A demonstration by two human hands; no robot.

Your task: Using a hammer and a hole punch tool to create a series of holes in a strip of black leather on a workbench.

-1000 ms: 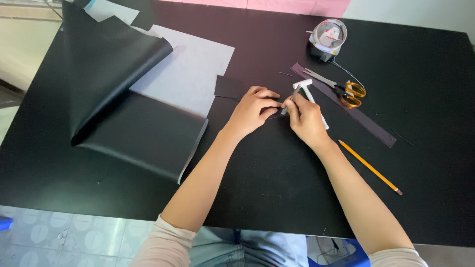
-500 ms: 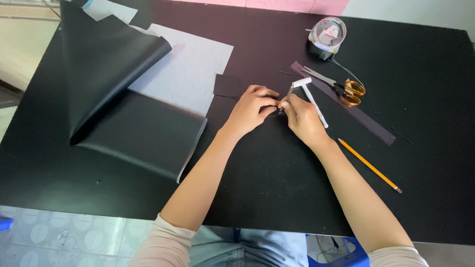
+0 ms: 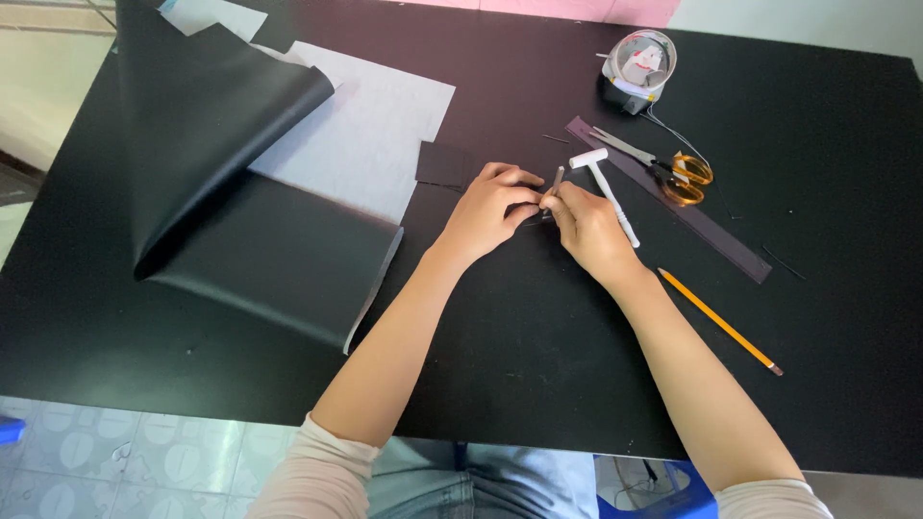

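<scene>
On the black table (image 3: 500,365), seen from the head camera:

Left hand (image 3: 490,207): fingers curled down, pinching and pressing a small dark piece flat at the table's middle; the piece itself is mostly hidden under the fingertips.

Right hand (image 3: 586,226): fingers closed around a thin dark rod-like tool (image 3: 555,183), held upright, its lower end meeting the left fingertips.

Step in hand: judged as setting the tool's tip on the small piece. Doing it well likely means keeping the tool upright, the left fingertips close beside the tip but not under it, and the piece flat against the table.

White hammer-shaped tool (image 3: 606,187): lies just beyond the right hand, head pointing away.

Scissors (image 3: 663,168): amber handles, resting on a long dark strip (image 3: 692,216) to the right.

Pencil (image 3: 721,322): yellow, lying beside the right forearm.

Small black square (image 3: 444,165): just left of the left hand, at the edge of a grey sheet (image 3: 375,135).

Black sheet (image 3: 231,192): large, folded over itself, far left.

Packages and labels: a round clear container (image 3: 639,62) at the far edge, with a pale label bearing red marks, too small to make out.
</scene>
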